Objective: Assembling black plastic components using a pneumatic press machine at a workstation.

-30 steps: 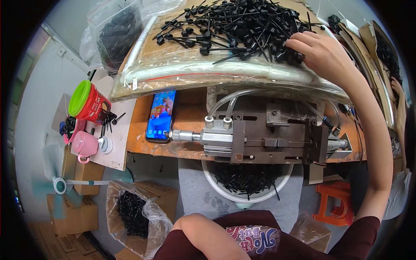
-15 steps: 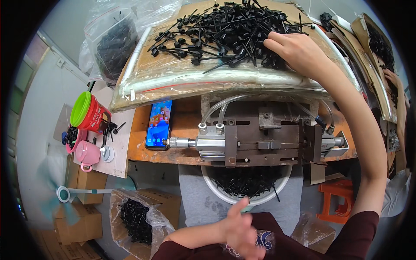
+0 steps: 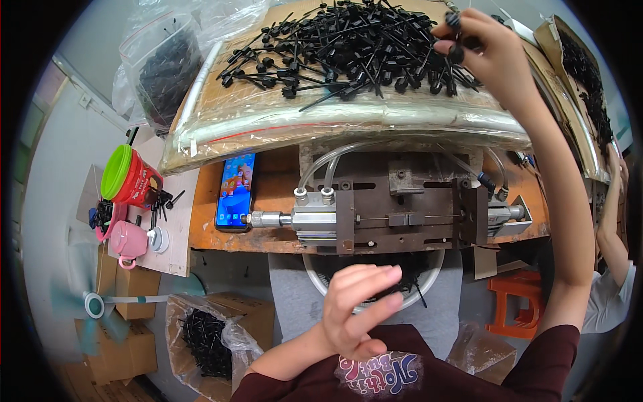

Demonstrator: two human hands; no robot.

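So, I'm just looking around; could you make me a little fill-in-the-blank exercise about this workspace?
1. Small black parts are held in the person's ____ hand.
2. On the bench, the phone lies to the ____ of the brown and silver metal fixture.
3. The red tub has a rim that is coloured ____.
4. The mug near the tub is coloured ____.

Missing words: right; left; green; pink.

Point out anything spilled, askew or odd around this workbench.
A few black parts lie loose beside the red tub, apart from the main heap. The lit phone also seems oddly placed: its lower right corner sits at the machine's metal fitting; whether they touch is unclear.
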